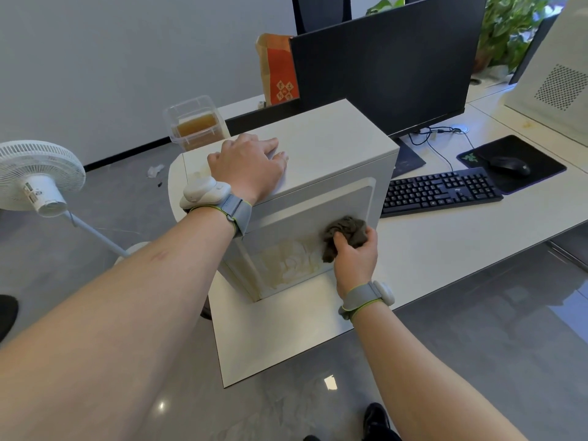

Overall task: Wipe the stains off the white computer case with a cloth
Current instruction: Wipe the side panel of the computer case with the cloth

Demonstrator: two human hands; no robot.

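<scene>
The white computer case (324, 148) stands upright on the white desk (280, 338) near its left end. Yellowish-brown stains (286, 265) smear the lower part of the side panel facing me. My left hand (248, 167) rests flat on the case's top, fingers spread. My right hand (354, 253) grips a crumpled dark grey-brown cloth (345, 232) and presses it against the side panel, just right of and above the stained patch. Both wrists wear grey bands with white sensors.
A black monitor (388, 65) stands behind the case, with a black keyboard (440, 192) and a mouse (510, 165) on a black pad to the right. A clear container (195, 124) and paper bag (276, 71) sit behind. A white fan (38, 176) stands left on the floor.
</scene>
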